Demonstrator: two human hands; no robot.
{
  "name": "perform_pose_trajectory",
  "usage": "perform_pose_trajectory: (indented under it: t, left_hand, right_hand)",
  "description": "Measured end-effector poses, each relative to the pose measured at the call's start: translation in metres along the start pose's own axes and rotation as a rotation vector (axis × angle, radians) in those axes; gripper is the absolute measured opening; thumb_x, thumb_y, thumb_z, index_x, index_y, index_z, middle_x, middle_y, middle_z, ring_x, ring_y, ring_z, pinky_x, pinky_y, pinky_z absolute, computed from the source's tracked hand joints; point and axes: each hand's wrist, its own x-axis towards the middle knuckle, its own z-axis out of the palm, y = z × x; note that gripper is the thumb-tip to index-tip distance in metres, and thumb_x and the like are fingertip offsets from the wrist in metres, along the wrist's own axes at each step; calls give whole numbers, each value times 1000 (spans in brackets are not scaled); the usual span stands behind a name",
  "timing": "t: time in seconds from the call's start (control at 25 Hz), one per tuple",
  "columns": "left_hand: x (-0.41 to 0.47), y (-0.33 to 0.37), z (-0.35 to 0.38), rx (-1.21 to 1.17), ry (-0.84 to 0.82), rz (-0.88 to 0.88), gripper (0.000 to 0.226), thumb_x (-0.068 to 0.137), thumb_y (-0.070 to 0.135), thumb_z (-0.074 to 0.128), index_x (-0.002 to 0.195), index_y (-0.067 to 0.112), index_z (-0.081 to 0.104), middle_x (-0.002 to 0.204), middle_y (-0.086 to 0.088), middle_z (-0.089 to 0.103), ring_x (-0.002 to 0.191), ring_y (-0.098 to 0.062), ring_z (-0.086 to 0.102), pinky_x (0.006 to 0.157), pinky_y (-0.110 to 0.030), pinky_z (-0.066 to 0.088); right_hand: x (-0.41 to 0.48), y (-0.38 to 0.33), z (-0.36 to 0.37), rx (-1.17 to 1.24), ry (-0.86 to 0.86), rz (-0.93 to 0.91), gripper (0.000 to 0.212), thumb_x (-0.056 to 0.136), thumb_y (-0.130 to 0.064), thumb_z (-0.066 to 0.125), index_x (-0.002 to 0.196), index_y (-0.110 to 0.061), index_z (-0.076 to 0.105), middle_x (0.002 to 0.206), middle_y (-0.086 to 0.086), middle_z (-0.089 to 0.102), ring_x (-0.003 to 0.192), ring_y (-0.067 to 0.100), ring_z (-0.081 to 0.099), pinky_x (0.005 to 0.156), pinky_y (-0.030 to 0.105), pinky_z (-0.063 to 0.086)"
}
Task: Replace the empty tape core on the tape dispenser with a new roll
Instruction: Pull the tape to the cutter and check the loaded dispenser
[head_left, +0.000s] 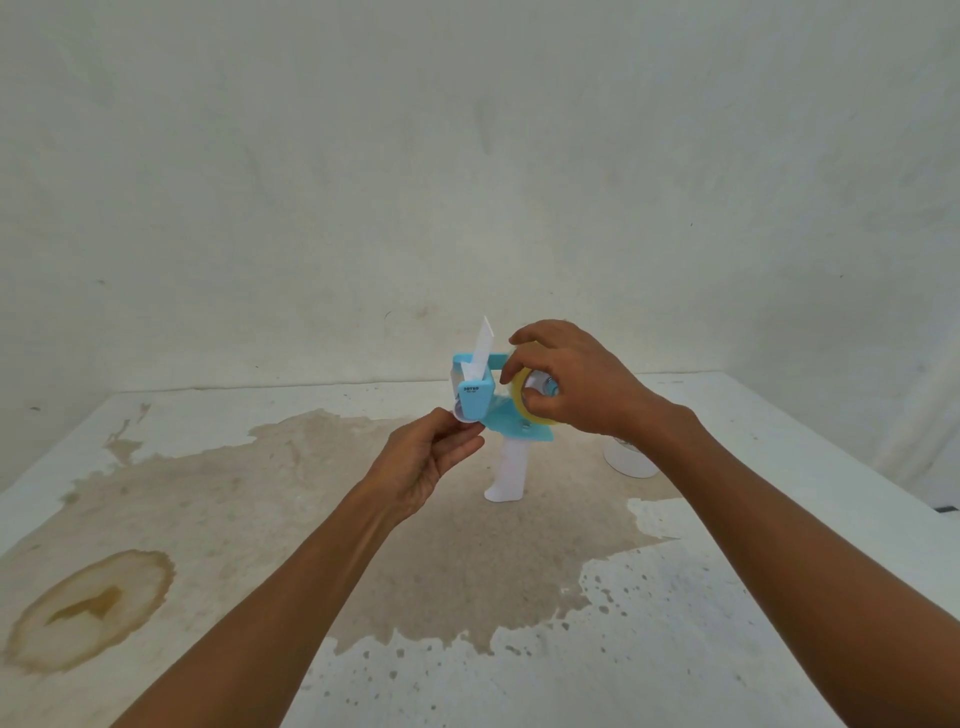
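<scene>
A: Where is the tape dispenser (475, 400)?

B: Centre of frame, just below the line where table (779, 571) meets wall (467, 156). Blue body, white handle (511, 467) pointing down. Cannot tell whether the handle's foot touches the table. A white flap (480, 345) sticks up from the front end, tilted right.

A: And the roll?

B: A yellowish tape roll (521, 397) sits on the hub at the dispenser's right side.

A: Right hand (576, 382)?

B: It grips the roll, index finger arched over the top, thumb at the roll's centre.

A: Left hand (423, 465)?

B: It comes up from below and pinches the dispenser's lower front end between thumb and fingertips.

A: What else is there?

B: A white round object (631, 462) stands on the table, partly hidden behind the right wrist. A broad brown stain (457, 571) spreads under the hands, and a ringed stain (88, 608) lies at lower left.
</scene>
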Motion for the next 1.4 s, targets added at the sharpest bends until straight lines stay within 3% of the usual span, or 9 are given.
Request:
perform_pose_trajectory:
  t: [0.12, 0.32, 0.6, 0.76, 1.04, 1.28, 1.4]
  left_hand:
    - [2, 1, 2, 95, 24, 66, 20, 100, 12, 52, 115, 5, 64, 108, -17, 74, 93, -25, 75, 75, -31, 63]
    - [-1, 5, 4, 54, 59, -18, 17, 102, 13, 46, 109, 5, 59, 100, -17, 75, 83, -25, 77, 64, -32, 64]
    - [1, 10, 8, 267, 79, 47, 24, 105, 21, 42, 116, 10, 60, 102, -12, 75, 85, -26, 76, 69, -34, 64]
    - [2, 6, 8, 344, 122, 155, 23, 103, 21, 47, 118, 7, 59, 104, -8, 73, 85, -26, 77, 69, -36, 63]
    - [5, 2, 17, 343, 179, 132, 22, 105, 23, 43, 111, 10, 60, 106, -9, 71, 86, -25, 76, 73, -38, 63]
    - [2, 23, 7, 396, 115, 139, 32, 106, 19, 36, 118, 2, 61, 105, -14, 74, 88, -28, 76, 77, -40, 63]
    - [-3, 41, 3, 434, 84, 53, 33, 106, 14, 31, 116, 0, 60, 109, -19, 73, 90, -29, 75, 73, -38, 63]
  right_hand:
    - [0, -1, -1, -34, -19, -24, 25, 85, -24, 67, 110, -28, 69, 131, -1, 57, 123, 15, 45, 95, 21, 24]
    - [1, 0, -4, -27, -60, -48, 27, 87, -27, 65, 114, -31, 69, 135, -4, 56, 126, 15, 45, 97, 21, 25]
    - [4, 4, -4, 60, -74, -38, 31, 88, -26, 62, 118, -22, 67, 128, -6, 59, 121, 13, 47, 95, 20, 28]
    - [5, 2, -6, 144, -21, 48, 35, 89, -41, 52, 116, -23, 62, 117, -7, 61, 112, 13, 48, 94, 34, 44]
    - [6, 2, -7, 8, -54, 43, 45, 84, -49, 40, 115, -27, 65, 117, -10, 62, 105, 15, 53, 87, 29, 29]
    - [2, 12, 0, 185, -85, 93, 53, 84, -60, 52, 125, -28, 59, 131, -10, 57, 118, 14, 52, 99, 44, 44]
    - [1, 7, 4, 404, 120, 152, 50, 85, -43, 72, 129, -24, 58, 144, -4, 47, 130, 11, 46, 107, 33, 40]
